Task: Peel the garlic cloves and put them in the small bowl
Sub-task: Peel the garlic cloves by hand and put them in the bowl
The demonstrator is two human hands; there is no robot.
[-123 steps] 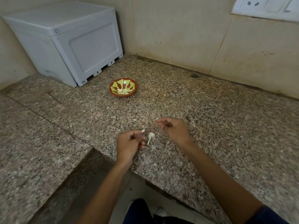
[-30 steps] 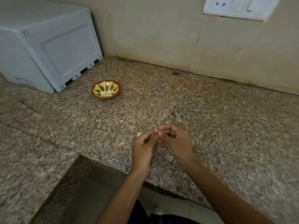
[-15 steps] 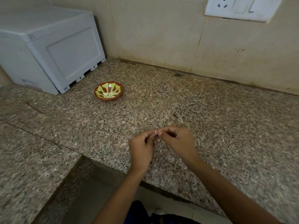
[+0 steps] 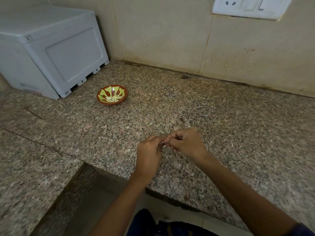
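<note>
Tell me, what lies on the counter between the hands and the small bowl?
Only bare granite counter shows in the head view between the hands and the small bowl; nothing stands there.

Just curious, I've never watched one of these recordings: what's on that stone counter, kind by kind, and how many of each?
Small bowl, with peeled cloves inside, too heaped to count: 1
Grey plastic box: 1
Hands, left hand and right hand, pinching something tiny between them: 2
Total: 4

Dim, soft indoor light; wide-angle bending at edges, slight blur lower right.
</note>
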